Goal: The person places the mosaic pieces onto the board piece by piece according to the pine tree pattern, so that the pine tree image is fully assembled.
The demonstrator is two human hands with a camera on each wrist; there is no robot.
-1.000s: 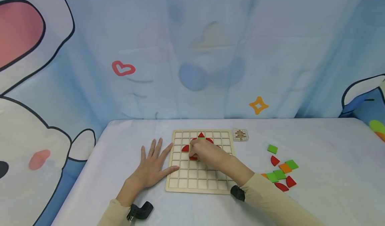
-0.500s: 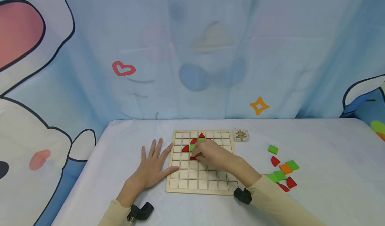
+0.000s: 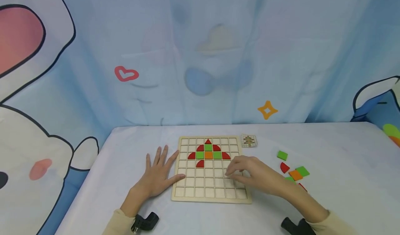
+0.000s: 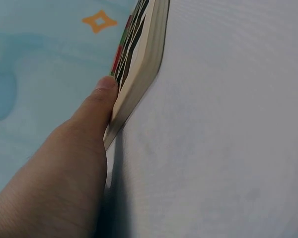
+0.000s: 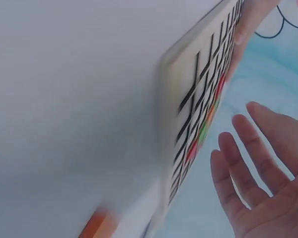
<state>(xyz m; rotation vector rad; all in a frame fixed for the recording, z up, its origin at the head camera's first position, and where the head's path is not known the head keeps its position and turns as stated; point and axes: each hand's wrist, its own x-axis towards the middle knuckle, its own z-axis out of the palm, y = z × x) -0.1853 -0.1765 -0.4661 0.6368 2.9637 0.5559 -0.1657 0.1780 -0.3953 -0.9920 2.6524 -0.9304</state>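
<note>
A wooden grid board point(image 3: 204, 183) lies on the table. In its upper cells sit a red triangle point(image 3: 208, 142), green squares point(image 3: 208, 147), an orange square point(image 3: 208, 155) and red quarter-round pieces point(image 3: 200, 164). My left hand point(image 3: 154, 176) lies spread beside the board's left side, its thumb resting on the frame, as the left wrist view also shows. Over the right part of the board hovers my right hand point(image 3: 253, 174). Its fingers are loosely bent with nothing between them; in the right wrist view the fingers point(image 5: 258, 153) stand apart from the thumb.
A small pattern card point(image 3: 249, 141) lies by the board's top right corner. Loose pieces are scattered to the right: a green square point(image 3: 282, 155), a red quarter-round point(image 3: 284, 167), an orange square point(image 3: 295, 175) and others partly hidden behind my right forearm. A patterned curtain point(image 3: 218, 54) hangs behind the table.
My right hand has left the red quarter-round in the fourth row and moved right, away from the coloured pieces, uncovering them. The left hand stays in place.
</note>
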